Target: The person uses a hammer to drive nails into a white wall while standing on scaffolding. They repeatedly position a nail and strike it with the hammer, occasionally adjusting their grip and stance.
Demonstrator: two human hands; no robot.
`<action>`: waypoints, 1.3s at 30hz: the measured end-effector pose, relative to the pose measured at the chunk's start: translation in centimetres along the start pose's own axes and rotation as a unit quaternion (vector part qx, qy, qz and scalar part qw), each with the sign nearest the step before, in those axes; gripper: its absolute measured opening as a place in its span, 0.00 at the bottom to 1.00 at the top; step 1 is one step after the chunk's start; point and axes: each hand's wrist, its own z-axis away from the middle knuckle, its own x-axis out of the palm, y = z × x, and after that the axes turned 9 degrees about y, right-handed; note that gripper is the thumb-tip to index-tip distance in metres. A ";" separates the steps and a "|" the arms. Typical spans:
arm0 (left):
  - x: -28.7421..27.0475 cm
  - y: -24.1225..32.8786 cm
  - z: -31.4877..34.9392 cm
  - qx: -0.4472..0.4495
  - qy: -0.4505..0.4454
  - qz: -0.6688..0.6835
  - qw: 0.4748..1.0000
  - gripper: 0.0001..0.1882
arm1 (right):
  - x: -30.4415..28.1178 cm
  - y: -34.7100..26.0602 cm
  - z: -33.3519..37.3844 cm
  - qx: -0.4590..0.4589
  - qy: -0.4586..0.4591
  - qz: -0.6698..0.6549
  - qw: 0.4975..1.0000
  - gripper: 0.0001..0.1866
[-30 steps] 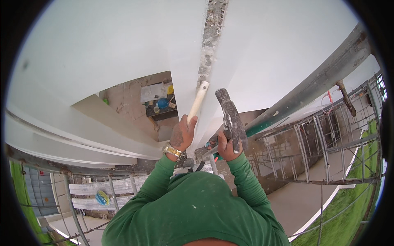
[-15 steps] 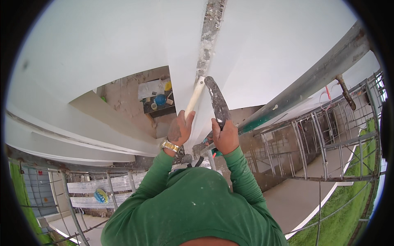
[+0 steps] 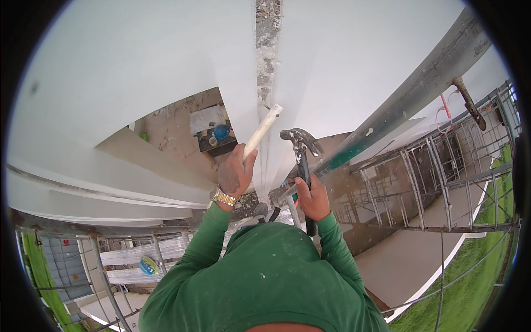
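Observation:
My left hand (image 3: 235,176), with a gold watch (image 3: 222,197) at the wrist, is closed around a pale cream, handle-like bar (image 3: 262,131). A dark spot marks the bar's upper end; whether it carries a blade I cannot tell. A claw hammer (image 3: 301,152) with a dark shaft and paint-spattered head is gripped in my right hand (image 3: 314,199). Its head stands up to the right of the bar, apart from it. Beyond both tools, a rough, chipped grey strip (image 3: 267,61) runs up between smooth white wall surfaces (image 3: 343,61).
A thick metal pipe (image 3: 404,91) slants across the right, with scaffold frames (image 3: 431,177) beyond it. Scaffold rails (image 3: 99,257) also stand at lower left. Through an opening far below, a blue round object (image 3: 220,131) rests on a dark surface. Grass (image 3: 470,282) shows at lower right.
The hammer has drawn back from the bar's upper end, toward me and to the right, its claw head now turned sideways. The bar's top has tipped right; the view has shifted slightly.

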 end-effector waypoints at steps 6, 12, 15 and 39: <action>0.2 1.6 -0.6 -0.008 0.020 0.018 1.000 0.18 | 0.4 -3.7 -1.7 -0.119 0.052 -0.005 0.992 0.20; -0.1 2.6 -0.4 -0.046 0.007 0.000 0.999 0.19 | 1.7 -5.0 -3.4 -0.228 0.108 -0.011 0.968 0.18; -0.1 4.0 -0.8 -0.065 0.012 0.034 0.997 0.20 | 2.9 -5.7 -5.2 -0.183 0.082 0.051 0.978 0.17; 1.4 3.6 0.9 -0.075 -0.002 0.031 0.997 0.19 | 4.0 -2.0 -4.5 -0.060 0.050 0.123 0.989 0.23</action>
